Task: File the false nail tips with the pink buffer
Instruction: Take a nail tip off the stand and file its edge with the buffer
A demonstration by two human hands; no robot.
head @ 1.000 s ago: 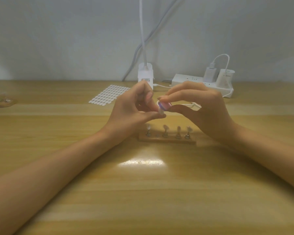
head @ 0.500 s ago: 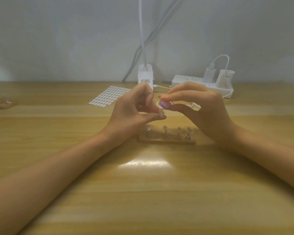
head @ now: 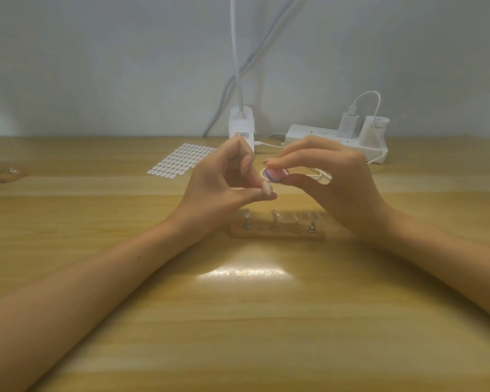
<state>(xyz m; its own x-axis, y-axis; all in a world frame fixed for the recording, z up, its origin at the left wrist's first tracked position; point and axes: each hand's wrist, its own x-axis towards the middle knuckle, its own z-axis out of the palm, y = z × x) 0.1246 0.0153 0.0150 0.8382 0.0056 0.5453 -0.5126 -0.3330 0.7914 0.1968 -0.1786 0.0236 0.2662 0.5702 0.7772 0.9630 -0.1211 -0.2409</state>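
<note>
while right hand (head: 337, 188) pinches pink buffer (head: 276, 174) | left hand (head: 218, 185) pinches nail tip (head: 266, 188) just beside it

Bare tabletop (head: 238, 335) in front — nail stand (head: 277, 236), power strip (head: 317, 137) behind.

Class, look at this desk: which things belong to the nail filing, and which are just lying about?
In use: buffer, nail tip, left hand, right hand, stand with more tips.
Lying about: sticker sheet, power strip, lamp base.
</note>
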